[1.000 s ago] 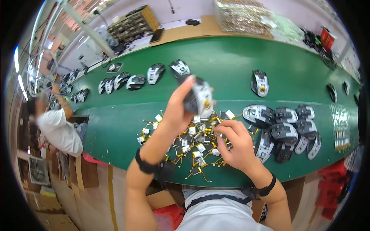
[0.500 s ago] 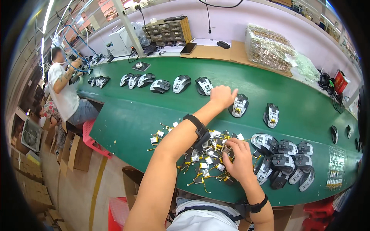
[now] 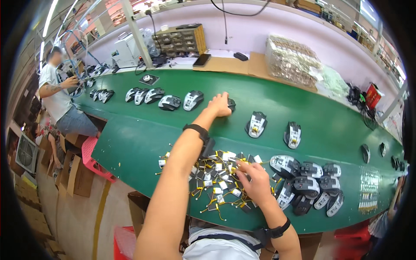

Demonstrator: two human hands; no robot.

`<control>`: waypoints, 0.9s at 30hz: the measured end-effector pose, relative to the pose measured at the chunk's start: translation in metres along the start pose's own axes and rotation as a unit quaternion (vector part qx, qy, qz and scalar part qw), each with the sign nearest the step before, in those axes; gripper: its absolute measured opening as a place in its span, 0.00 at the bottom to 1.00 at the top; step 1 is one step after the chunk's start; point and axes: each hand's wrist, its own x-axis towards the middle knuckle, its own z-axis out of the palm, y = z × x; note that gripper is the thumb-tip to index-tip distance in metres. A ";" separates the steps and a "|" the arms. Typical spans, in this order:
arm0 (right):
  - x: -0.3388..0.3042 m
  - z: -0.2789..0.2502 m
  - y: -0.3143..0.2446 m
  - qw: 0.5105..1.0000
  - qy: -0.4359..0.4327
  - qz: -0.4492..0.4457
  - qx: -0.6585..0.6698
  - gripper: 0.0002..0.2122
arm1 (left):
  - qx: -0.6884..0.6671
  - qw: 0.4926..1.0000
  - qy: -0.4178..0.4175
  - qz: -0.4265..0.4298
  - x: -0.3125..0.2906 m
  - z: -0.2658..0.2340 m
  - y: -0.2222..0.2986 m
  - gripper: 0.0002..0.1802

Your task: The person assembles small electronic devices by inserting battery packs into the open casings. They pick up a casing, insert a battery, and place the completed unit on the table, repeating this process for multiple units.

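Observation:
My left hand is stretched far out over the green conveyor belt and lies closed on a dark computer mouse body. That mouse sits in a row with other open mouse bodies to its left and two more to its right. My right hand rests with bent fingers on a heap of small white parts with yellow wires at the belt's near edge. Whether it pinches one is hidden. A cluster of grey and black mouse bodies lies just right of that hand.
A seated co-worker handles mice at the belt's far left end. Behind the belt stand a small drawer cabinet and bagged parts. A pink stool and cardboard boxes are on the floor at left.
My left hand, which held a mouse body up near me a second ago, has reached out and set it down on the belt in the row. My right hand stays on the heap.

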 end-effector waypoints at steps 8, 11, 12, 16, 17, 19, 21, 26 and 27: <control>0.000 -0.014 0.002 0.951 0.024 0.188 0.244 0.06 | -0.012 0.996 -0.019 -0.087 -0.014 -0.013 -0.003 0.59; -0.004 -0.023 0.002 0.909 0.045 0.218 0.354 0.06 | -0.147 0.989 0.019 -0.014 -0.038 -0.017 0.011 0.59; -0.006 -0.026 0.003 0.886 0.039 0.214 0.408 0.06 | -0.209 0.977 0.050 -0.005 -0.056 -0.020 0.018 0.57; -0.005 -0.033 -0.006 0.834 0.050 0.256 0.486 0.06 | -0.571 0.819 -0.024 0.057 -0.145 -0.041 0.048 0.36; -0.006 -0.033 -0.006 0.828 0.051 0.260 0.495 0.06 | -0.677 0.734 -0.053 0.032 -0.167 -0.042 0.056 0.30; -0.006 -0.036 -0.011 0.828 0.044 0.253 0.498 0.06 | -0.733 0.676 -0.071 0.029 -0.205 -0.041 0.058 0.26; -0.008 -0.038 -0.014 0.823 0.024 0.260 0.505 0.05 | -0.768 0.637 -0.070 0.023 -0.230 -0.031 0.056 0.23; -0.009 -0.032 -0.024 0.826 0.005 0.267 0.496 0.04 | -0.798 0.600 0.001 0.051 -0.253 0.001 0.068 0.29; -0.009 -0.029 -0.025 0.819 0.004 0.287 0.497 0.05 | -0.830 0.552 0.021 0.074 -0.254 0.004 0.078 0.28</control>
